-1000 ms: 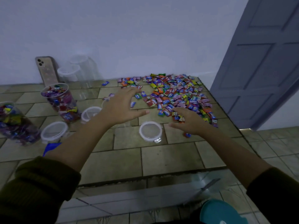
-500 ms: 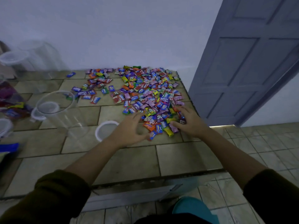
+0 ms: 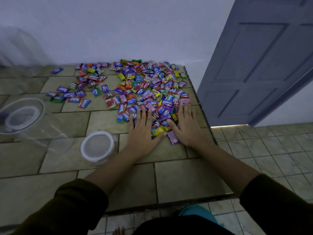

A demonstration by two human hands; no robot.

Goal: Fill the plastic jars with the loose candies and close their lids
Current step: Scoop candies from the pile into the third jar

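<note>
While the tiled table [image 3: 177,180] carried everything, the candy pile [image 3: 149,87] was the mark to steer by, spread over the far right corner against the wall. Well to the left of the pile was an empty clear jar [image 3: 23,116], its mouth open. Whether it stood upright or leaned could not be told. Between that jar and the pile lay a loose white lid [image 3: 97,146]. At the pile's near edge the left hand [image 3: 141,131] and right hand [image 3: 187,126] lay flat, palms down and fingers straight. They were a little apart, gripping nothing, with a small clump of candies between them.

The step in hand looked like gathering a scoop. The next move would call for drawing both hands together under that clump, cupping it, and carrying it left of the pile to the jar's mouth without spilling.
</note>
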